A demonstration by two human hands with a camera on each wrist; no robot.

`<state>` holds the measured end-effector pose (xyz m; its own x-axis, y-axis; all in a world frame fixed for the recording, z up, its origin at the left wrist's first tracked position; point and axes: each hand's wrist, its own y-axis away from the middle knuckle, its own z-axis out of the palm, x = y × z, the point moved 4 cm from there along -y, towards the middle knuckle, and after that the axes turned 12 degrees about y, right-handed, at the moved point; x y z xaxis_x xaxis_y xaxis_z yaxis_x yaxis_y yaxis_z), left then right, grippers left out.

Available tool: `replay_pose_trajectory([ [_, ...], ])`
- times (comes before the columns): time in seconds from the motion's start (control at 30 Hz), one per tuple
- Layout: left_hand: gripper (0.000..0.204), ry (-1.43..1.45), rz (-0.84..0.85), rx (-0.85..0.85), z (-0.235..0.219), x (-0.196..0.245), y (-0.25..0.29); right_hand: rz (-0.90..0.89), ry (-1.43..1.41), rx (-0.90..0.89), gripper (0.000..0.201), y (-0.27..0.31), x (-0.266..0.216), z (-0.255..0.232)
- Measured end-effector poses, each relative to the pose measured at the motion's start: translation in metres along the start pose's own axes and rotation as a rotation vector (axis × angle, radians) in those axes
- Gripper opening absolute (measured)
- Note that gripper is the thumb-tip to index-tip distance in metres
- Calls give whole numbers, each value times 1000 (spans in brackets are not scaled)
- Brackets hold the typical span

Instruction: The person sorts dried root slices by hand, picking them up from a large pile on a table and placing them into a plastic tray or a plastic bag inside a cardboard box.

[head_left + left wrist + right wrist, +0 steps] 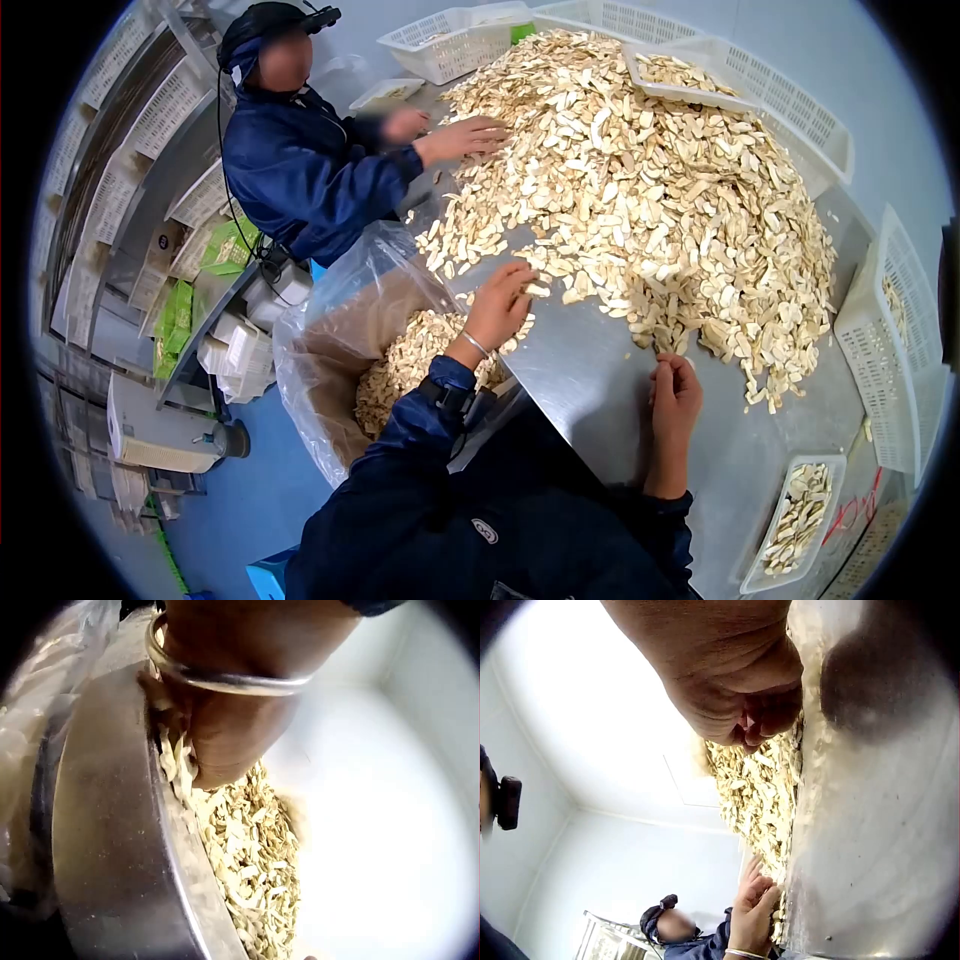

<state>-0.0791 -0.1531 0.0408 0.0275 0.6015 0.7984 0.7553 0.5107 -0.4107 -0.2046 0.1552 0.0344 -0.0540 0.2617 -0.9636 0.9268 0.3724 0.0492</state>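
A large heap of pale dried slices (640,200) covers much of the metal table (590,385). My left hand (497,308), with a bracelet at the wrist, lies at the table's edge. Its fingers bend loosely over a few slices there, and one slice shows by the fingertips. Below that edge stands a box lined with clear plastic (335,345), holding more slices. At the near side of the heap is my right hand (676,395), fingers curled and fingertips close to the slices. I cannot tell whether a slice is between them.
Across the table's left side, another person (300,150) reaches into the heap. White baskets (455,50) line the back, and another basket (885,340) stands at the right. A small tray of slices (795,520) sits at the front right. Shelving (150,130) runs along the left.
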Motion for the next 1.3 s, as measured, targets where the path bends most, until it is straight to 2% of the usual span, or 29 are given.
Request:
replay_pose_trajectory([
  [0.03,35,89,-61,32,-4,-1,-1,2,-3,3,17,0,0,1],
  [0.07,31,68,-47,83,-10,-11,-4,3,-7,7,17,0,0,1],
  [0.17,28,430,-239,139,-15,-54,-3,19,-29,-1,17,1,-3,0],
  [0.2,28,509,-223,161,-14,-63,-3,27,-38,-8,17,2,-3,0],
  [0.3,30,390,-186,115,-23,-79,-3,40,-52,-27,17,3,-5,0],
  [0.4,30,938,-453,311,-27,-64,0,36,-53,-25,17,3,-4,0],
  [0.5,31,1319,-452,458,-34,-64,3,20,-36,-12,17,2,-1,1],
  [0.53,31,1331,-442,488,-37,-63,5,28,-29,-17,16,2,-2,2],
  [0.63,30,1152,-462,508,-45,-69,12,41,-25,-29,16,3,-5,2],
  [0.67,25,1010,-468,510,-47,-70,14,39,-34,-32,16,3,-4,3],
  [0.77,19,608,-390,349,-51,-71,21,28,-41,-36,17,2,1,3],
  [0.9,18,99,-261,279,-44,-33,25,28,-32,-40,16,3,-3,2],
  [1.03,24,-360,92,122,-33,10,10,37,0,-18,16,4,-4,1],
  [1.07,26,-408,70,77,-31,5,8,30,-13,-18,16,4,-4,2],
  [1.17,29,-139,-151,130,-30,-15,1,48,-24,-32,16,3,-6,2],
  [1.3,22,55,-230,234,-40,-39,5,30,-14,-33,16,3,-6,2],
])
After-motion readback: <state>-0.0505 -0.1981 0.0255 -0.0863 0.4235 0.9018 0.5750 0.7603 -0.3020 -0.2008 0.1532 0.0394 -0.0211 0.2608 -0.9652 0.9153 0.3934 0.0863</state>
